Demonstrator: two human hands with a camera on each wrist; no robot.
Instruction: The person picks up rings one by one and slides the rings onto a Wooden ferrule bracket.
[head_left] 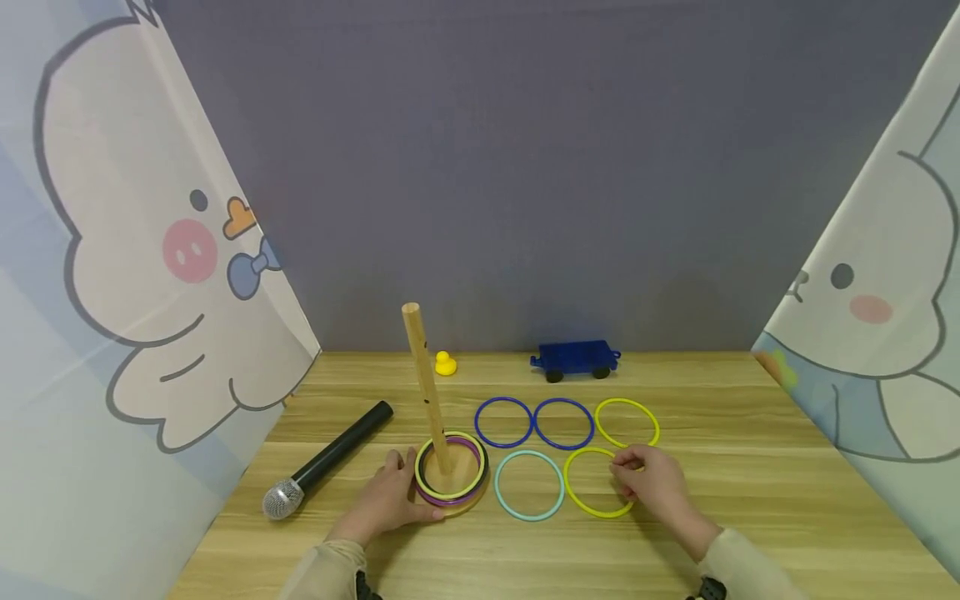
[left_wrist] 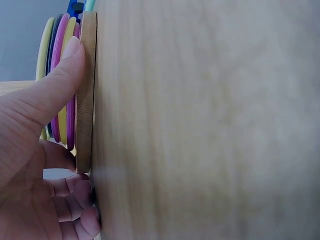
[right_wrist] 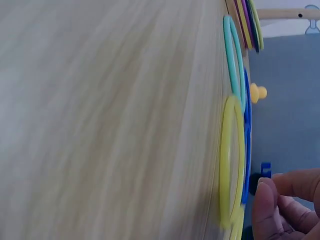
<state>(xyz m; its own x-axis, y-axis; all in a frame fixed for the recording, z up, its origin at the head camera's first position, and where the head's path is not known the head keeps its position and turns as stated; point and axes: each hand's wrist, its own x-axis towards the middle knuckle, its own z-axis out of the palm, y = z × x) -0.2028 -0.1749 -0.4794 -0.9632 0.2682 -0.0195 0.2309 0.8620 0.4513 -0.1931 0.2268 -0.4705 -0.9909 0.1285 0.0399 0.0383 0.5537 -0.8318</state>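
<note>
A round wooden base with an upright wooden peg (head_left: 426,387) stands left of the middle in the head view. Stacked around the peg are several rings (left_wrist: 61,45), yellow, dark and purple. My left hand (head_left: 387,498) grips the base's rim (left_wrist: 86,100), thumb on the near side and fingers on the other. Over the right side of the nearer yellow ring (head_left: 575,493) is my right hand (head_left: 654,482), fingers loosely bent, thumb and forefinger close together. The right wrist view shows that ring (right_wrist: 225,165) lying flat, with nothing visible between the fingertips (right_wrist: 264,187).
A light-teal ring (head_left: 528,519), two blue rings (head_left: 504,399) and another yellow ring (head_left: 626,401) lie nearby. Behind them stand a yellow rubber duck (head_left: 446,365) and a blue toy wagon (head_left: 575,358). A black microphone (head_left: 330,458) lies at left. Fabric walls border the table.
</note>
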